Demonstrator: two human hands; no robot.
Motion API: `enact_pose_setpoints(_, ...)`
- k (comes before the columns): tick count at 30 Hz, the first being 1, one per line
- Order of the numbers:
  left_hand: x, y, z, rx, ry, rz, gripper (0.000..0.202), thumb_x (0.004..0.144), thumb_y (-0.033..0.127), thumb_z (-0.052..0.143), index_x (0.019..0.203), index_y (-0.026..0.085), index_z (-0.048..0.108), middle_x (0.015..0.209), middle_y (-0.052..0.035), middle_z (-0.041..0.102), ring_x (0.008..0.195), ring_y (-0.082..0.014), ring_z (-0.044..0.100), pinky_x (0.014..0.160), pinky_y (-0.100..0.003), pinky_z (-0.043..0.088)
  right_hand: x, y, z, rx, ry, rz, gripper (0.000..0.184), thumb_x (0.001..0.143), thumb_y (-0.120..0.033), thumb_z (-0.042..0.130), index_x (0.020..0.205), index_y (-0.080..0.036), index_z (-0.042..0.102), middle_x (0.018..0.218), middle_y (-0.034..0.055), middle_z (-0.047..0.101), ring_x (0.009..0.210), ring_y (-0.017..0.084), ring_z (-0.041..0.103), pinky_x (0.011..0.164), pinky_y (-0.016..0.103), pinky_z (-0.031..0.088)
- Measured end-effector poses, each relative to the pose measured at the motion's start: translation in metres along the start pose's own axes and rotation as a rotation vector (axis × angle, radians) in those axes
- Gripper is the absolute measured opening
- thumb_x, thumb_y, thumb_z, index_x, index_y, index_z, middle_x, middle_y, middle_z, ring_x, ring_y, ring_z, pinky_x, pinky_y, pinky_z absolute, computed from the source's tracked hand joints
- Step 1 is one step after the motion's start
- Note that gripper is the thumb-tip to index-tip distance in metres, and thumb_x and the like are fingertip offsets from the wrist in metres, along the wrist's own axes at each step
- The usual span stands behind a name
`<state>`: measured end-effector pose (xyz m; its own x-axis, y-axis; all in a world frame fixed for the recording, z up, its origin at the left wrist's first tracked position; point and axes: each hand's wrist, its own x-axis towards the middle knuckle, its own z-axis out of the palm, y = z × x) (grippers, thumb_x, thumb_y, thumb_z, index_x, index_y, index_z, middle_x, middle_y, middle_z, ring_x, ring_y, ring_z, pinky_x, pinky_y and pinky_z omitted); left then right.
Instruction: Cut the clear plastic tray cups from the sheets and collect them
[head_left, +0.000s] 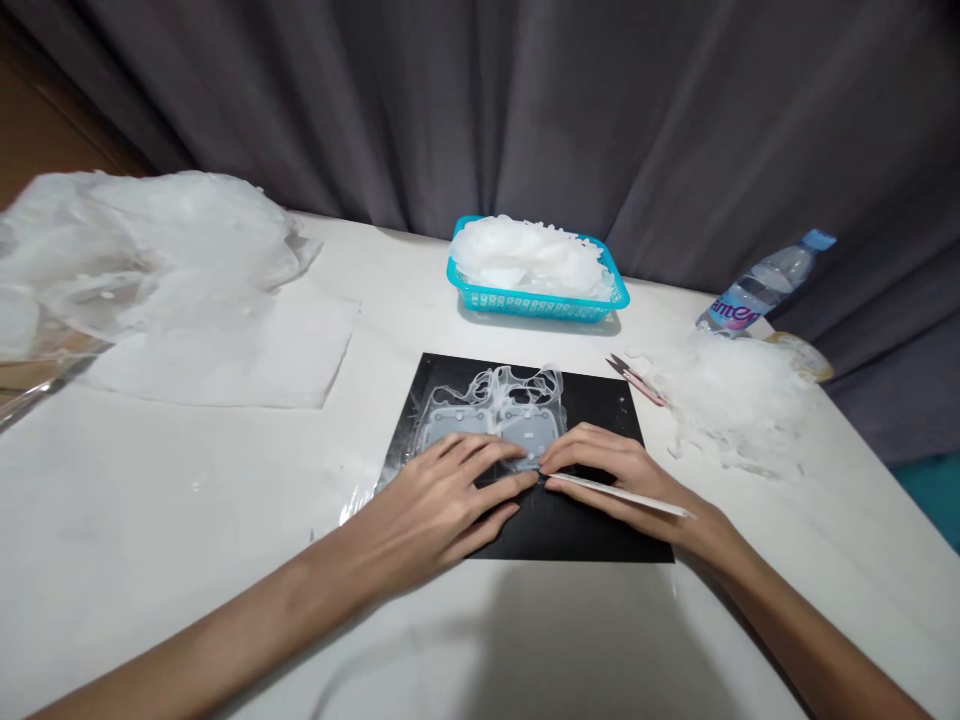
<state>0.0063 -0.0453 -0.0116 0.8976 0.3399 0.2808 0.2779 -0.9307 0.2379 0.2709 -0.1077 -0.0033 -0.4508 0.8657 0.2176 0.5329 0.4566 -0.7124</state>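
A translucent moulded sheet [528, 428] with rounded panels and loose, looping edge strips lies on a black mat [592, 400]. My left hand [457, 492] rests flat over its near left part, fingers stretched out and spread, covering some of it. Pinched in my right hand [611, 460] is a slim white pen-like tool [622, 492]. Its tip points left at the sheet's near right edge, close to my left fingertips. What kind of tip it has is too small to tell.
Behind the mat stands a blue basket [540, 305] heaped with white translucent pieces. Pink-handled snips [637, 381] lie right of the mat beside a pile of translucent scraps [742, 400]. A water bottle [765, 285] stands behind. Plastic bags [165, 240] cover the left back of the table.
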Motion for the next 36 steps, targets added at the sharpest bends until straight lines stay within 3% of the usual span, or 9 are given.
enact_pose_setpoints(9,0.0,0.002,0.0,-0.08,0.024,-0.042,0.036,0.105,0.025,0.054,0.138,0.031,0.067,0.136,-0.0075,0.066,0.125,-0.0283,0.06,0.104,-0.043,0.05,0.001,0.0,-0.001,-0.108,-0.017,-0.059,0.017,0.107,-0.03,0.056,0.116,-0.024,0.068,0.112,0.0055,0.075,0.107,0.02,0.069,0.097,0.038,0.056)
enact_pose_setpoints(22,0.002,-0.003,0.003,-0.131,-0.031,-0.082,0.027,0.105,0.03,0.055,0.125,0.027,0.072,0.145,-0.0087,0.061,0.129,-0.03,0.058,0.107,-0.049,0.048,0.001,-0.001,-0.001,-0.354,-0.014,-0.202,0.018,0.109,-0.021,0.048,0.116,-0.019,0.065,0.107,0.0088,0.076,0.099,0.02,0.072,0.085,0.034,0.059)
enact_pose_setpoints(30,0.0,-0.003,0.005,-0.206,-0.029,-0.101,0.026,0.105,0.028,0.055,0.126,0.026,0.07,0.162,-0.0093,0.043,0.146,-0.0304,0.044,0.114,-0.05,0.044,-0.001,0.011,0.008,-0.532,0.083,-0.318,0.014,0.107,-0.023,0.054,0.113,-0.019,0.066,0.101,0.0073,0.076,0.089,0.019,0.072,0.078,0.031,0.06)
enact_pose_setpoints(36,0.0,-0.005,0.008,-0.291,-0.06,-0.173,0.025,0.106,0.03,0.055,0.127,0.031,0.069,0.163,-0.007,0.038,0.15,-0.0294,0.039,0.118,-0.051,0.042,-0.002,0.012,0.017,-0.714,0.114,-0.356,0.024,0.106,-0.021,0.055,0.127,-0.013,0.064,0.111,0.0119,0.075,0.098,0.022,0.072,0.086,0.034,0.061)
